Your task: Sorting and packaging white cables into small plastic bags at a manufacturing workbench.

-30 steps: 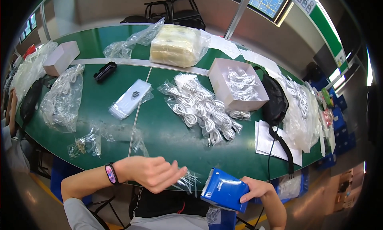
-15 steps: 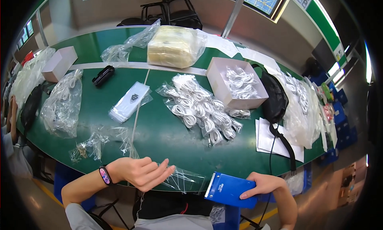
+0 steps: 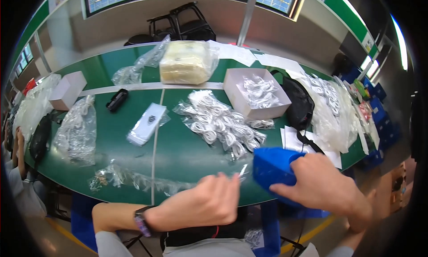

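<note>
In my right hand is a blue tape dispenser, gripped by its side with the thumb below and tilted above the table's near edge. My left hand is closed, blurred by motion, with its fingertips just left of the dispenser. A shiny bit of clear tape shows between those fingertips and the dispenser; how the fingers pinch it is partly hidden. Left of my left hand, a crumpled clear plastic strip lies along the near part of the green table, its right end running behind that hand.
Bagged white cables are heaped mid-table. Behind stand an open white box of cables and a wrapped yellowish stack. Flat clear bags, a black object and a plastic bag lie leftward; a black pouch is at right.
My right hand has raised and turned the tape dispenser, bringing it farther over the table. My left hand has moved right, close to it. The view has shifted slightly.
</note>
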### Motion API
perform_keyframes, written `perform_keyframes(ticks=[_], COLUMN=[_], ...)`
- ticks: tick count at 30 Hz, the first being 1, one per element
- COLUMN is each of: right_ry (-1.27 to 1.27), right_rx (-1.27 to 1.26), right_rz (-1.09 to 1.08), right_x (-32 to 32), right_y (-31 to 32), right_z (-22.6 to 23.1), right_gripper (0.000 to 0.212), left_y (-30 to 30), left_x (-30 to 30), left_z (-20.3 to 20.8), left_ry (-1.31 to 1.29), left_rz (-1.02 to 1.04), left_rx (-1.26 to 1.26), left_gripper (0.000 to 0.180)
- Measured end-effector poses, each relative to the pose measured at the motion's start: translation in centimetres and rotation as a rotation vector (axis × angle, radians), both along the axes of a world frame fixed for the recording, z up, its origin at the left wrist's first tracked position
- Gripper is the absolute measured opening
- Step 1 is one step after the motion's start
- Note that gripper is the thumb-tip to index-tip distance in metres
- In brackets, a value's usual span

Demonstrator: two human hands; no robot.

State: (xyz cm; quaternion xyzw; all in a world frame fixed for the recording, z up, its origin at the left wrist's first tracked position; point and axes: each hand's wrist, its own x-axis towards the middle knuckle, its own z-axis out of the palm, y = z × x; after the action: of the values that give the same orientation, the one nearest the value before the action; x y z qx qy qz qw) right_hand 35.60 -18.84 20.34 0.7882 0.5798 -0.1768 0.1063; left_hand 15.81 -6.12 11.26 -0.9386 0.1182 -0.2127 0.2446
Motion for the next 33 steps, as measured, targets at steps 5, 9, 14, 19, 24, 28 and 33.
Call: perform_keyframes(ticks=[5, 9, 14, 19, 24, 28, 33], right_ry=[-0.432, -0.72, -0.565, 0.796, 1.374, 1.728, 2.233], right_rx=[0.374, 0.454, 0.738, 0.716, 0.621, 0.704, 0.723], right_rz=[0.063, -0.123, -0.163, -0.4, -0.494, -0.524, -0.543], right_x=[-1.0, 2.0, 3.4, 4.9, 7.6, 5.6, 7.5], right_y=[1.1, 0.9, -0.8, -2.3, -4.2, -4.4, -5.5], right_z=[0.0, -1.4, -1.6, -4.3, -17.1, -19.8, -21.6], right_gripper=[0.036, 0.031, 0.034, 0.039, 0.053, 0.056, 0.061], left_y=[0.3, 0.4, 4.1, 7.5, 10.0, 11.8, 14.3], left_x=[4.5, 3.1, -2.2, -8.6, -11.2, -13.4, -15.6], left_z=[0.6, 2.0, 2.5, 3.8, 3.0, 1.1, -1.1], left_ry=[0.005, -0.286, -0.667, -0.914, -1.157, -1.227, -1.224], left_rz=[0.252, 0.228, 0.264, 0.292, 0.009, -0.044, -0.163], left_rx=[-0.018, -0.213, -0.805, -1.496, -1.705, -1.715, -1.898], left_gripper=[0.027, 0.017, 0.015, 0.017, 0.025, 0.026, 0.032])
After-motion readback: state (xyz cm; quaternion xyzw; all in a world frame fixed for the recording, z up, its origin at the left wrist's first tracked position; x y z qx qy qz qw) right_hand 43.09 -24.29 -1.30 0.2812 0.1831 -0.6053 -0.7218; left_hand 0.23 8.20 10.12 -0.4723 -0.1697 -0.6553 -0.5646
